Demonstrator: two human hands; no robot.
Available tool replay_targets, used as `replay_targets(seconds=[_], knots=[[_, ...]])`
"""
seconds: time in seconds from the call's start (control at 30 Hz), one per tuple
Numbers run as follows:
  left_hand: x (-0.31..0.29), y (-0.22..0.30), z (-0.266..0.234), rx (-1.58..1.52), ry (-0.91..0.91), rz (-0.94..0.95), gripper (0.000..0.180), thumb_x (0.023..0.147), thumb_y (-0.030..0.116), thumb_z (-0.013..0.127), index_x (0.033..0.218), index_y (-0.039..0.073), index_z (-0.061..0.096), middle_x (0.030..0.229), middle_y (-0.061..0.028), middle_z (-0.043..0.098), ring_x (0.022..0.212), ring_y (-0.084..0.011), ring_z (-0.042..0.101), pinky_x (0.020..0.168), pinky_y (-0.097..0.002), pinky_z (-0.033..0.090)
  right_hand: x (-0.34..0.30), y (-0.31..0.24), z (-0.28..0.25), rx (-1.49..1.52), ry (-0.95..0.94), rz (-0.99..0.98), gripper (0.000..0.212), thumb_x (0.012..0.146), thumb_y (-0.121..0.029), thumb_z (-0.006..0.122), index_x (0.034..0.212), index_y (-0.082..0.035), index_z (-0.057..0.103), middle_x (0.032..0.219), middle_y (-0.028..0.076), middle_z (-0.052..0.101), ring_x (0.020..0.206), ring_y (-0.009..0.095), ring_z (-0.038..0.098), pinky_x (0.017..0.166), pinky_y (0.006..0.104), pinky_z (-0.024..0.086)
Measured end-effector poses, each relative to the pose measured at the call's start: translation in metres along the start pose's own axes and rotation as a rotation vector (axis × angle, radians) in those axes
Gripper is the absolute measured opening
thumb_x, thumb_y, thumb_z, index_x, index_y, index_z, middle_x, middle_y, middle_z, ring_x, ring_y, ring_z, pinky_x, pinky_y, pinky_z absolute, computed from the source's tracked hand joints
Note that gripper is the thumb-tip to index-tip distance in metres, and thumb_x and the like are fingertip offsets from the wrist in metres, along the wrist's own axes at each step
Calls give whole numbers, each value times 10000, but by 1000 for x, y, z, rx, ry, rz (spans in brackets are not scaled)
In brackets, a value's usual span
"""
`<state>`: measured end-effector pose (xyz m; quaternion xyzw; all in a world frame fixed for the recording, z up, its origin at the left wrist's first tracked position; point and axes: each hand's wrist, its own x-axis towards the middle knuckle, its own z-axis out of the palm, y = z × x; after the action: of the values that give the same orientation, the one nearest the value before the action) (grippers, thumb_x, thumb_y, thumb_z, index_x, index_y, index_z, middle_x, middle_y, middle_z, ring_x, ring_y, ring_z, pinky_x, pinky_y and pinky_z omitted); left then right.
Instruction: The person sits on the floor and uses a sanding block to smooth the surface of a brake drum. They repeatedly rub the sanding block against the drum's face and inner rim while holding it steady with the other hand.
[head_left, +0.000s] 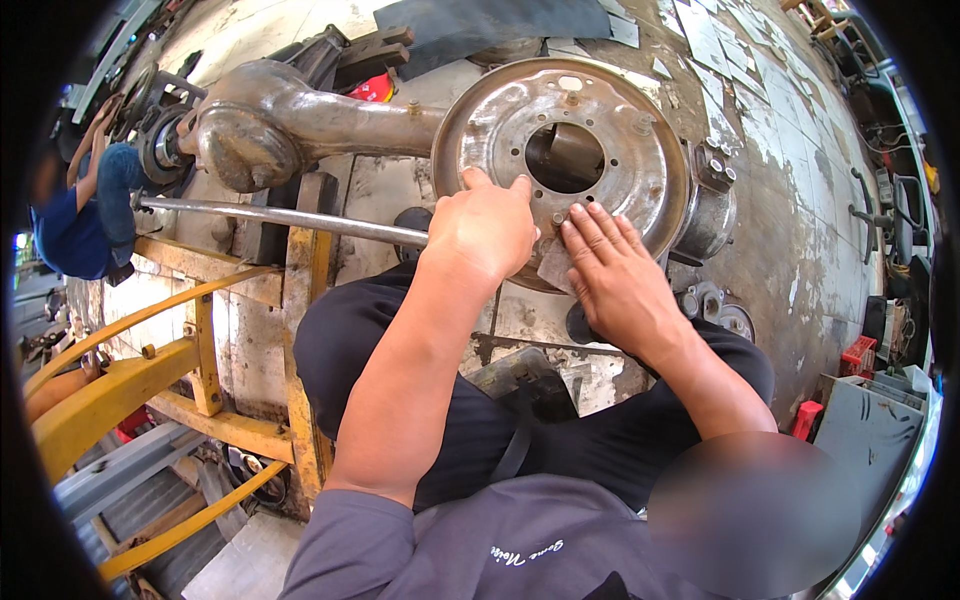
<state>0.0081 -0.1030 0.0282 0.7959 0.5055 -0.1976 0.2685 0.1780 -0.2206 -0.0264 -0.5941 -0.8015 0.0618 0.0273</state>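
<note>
A round, worn metal backing plate (475, 115) with a large central hole stands at the end of a rusty axle housing (350, 122). My left hand (482, 222) rests on its lower left face, two fingertips stretched out near the hole and the other fingers partly hidden. Close beside it, my right hand (618, 275) lies with fingers extended on the plate's lower edge, the fingertips near the small bolt holes. A flat greyish piece (556, 268) shows beside the right thumb; its kind is unclear. Neither hand visibly grips anything.
A long metal bar (290, 216) reaches in from the left below the housing. The yellow metal frame (205, 350) stands at my left. Farther left is a person in blue (75, 230). A grey metal cabinet (870, 430) and red items are at the right.
</note>
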Motion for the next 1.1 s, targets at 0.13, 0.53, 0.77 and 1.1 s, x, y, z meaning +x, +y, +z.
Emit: replay_targets(seconds=[0.13,0.53,0.77,1.1], knots=[[3,-2,5,0,29,-7,589,999,362,588,1532,175,421,1478,-325,421,1204,-450,611,1049,-495,493,4,3,3,-91,-37,99,541,1047,-253,438,1505,36,417,1595,219,374,1507,350,317,1250,477,218],[2,-3,3,-19,18,-7,585,1001,351,585,1524,145,421,1487,-330,414,1218,-455,600,1055,-495,489,0,-1,1,-57,-44,34,547,1050,-274,434,1493,46,431,1584,226,389,1501,345,334,1242,477,236],[3,-3,7,7,56,1,614,988,377,602,1530,154,418,1505,-345,389,1223,-469,593,1052,-494,491,4,6,2,-143,-3,80,547,1033,-286,460,1477,35,461,1578,207,406,1486,346,356,1229,482,256],[4,-4,7,6,43,6,647,981,399,608,1548,171,396,1481,-324,404,1198,-474,607,1030,-514,502,-5,-4,-1,12,-45,-8,579,1022,-308,492,1466,61,457,1577,238,395,1487,364,348,1232,494,244]])
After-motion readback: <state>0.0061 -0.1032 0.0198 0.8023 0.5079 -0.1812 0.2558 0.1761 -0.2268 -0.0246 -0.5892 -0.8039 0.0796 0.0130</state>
